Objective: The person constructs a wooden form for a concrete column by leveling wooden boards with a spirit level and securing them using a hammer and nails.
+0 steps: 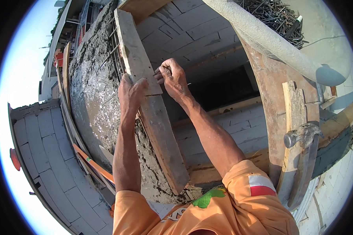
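Note:
A long wooden board runs along the edge of wet grey concrete. My left hand is wrapped over the board's left edge, its thumb on the upper face beside a crack. Just right of the board, my right hand is raised with its fingers pinched together. Whatever sits between those fingertips is too small to make out. Thin steel bars stick out of the concrete beyond my left hand. At the right, a claw hammer rests against a rough piece of timber.
A dark opening between block walls lies below and right of the board. A pale rounded pole crosses the upper right, near a heap of nails. An orange strip and long planks lie on the left.

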Motion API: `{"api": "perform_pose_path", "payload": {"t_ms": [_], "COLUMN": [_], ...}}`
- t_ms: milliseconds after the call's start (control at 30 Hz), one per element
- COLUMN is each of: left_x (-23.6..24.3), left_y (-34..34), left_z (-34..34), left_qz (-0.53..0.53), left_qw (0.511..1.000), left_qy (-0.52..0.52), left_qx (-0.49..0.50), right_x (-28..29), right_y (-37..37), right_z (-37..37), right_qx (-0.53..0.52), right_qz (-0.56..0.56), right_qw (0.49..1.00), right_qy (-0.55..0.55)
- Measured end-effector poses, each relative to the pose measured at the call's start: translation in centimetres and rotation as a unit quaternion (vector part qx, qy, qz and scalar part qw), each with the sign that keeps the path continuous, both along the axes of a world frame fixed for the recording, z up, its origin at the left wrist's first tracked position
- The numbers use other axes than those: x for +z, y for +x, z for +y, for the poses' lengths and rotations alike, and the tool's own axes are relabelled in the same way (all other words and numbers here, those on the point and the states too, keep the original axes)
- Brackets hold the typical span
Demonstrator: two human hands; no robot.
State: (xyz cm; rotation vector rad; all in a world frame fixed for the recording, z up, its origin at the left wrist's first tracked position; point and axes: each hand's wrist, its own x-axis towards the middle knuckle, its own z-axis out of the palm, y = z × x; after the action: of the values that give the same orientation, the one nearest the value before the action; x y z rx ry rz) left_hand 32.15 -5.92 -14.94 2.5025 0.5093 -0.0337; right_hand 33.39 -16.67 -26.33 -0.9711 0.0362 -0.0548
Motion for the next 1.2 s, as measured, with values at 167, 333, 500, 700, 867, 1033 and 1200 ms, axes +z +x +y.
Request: {"api": "perform_pose_path", "payload": {"t_ms": [167, 333, 500, 700, 867, 1033, 1200], "left_x": [-0.1, -0.6, -0.8, 0.0, 0.2, 0.8, 3.4], "left_y": [0.1, 0.1, 0.2, 0.2, 0.1, 0.1, 1.9], "left_z": [-0.2, 0.3, 0.8, 0.1, -0.8, 0.6, -2.8], "left_qz": [0.000, -0.002, -0.004, 0.009, 0.017, 0.023, -0.077], "left_qw": [1.000, 1.000, 1.000, 1.000, 0.999, 0.998, 0.947], "left_qy": [0.001, 0.000, -0.004, -0.002, 0.046, 0.031, 0.284], "left_qx": [0.002, 0.001, 0.000, 0.008, -0.003, -0.052, -0.127], "right_x": [-0.8, -0.3, 0.2, 0.1, -0.7, -0.1, -1.7], "right_y": [-0.9, -1.8, -1.9, -1.8, -1.9, -1.9, -1.5], "right_z": [0.1, 0.6, 0.9, 1.1, 0.6, 0.9, 0.6], "right_qx": [0.003, 0.007, -0.007, -0.026, 0.007, -0.001, -0.005], "right_qz": [-0.003, 0.023, -0.006, -0.025, -0.005, -0.013, -0.007], "right_qw": [1.000, 1.000, 0.998, 0.995, 0.995, 0.996, 0.996], "right_qy": [-0.024, 0.000, -0.065, -0.093, -0.104, -0.092, -0.091]}}
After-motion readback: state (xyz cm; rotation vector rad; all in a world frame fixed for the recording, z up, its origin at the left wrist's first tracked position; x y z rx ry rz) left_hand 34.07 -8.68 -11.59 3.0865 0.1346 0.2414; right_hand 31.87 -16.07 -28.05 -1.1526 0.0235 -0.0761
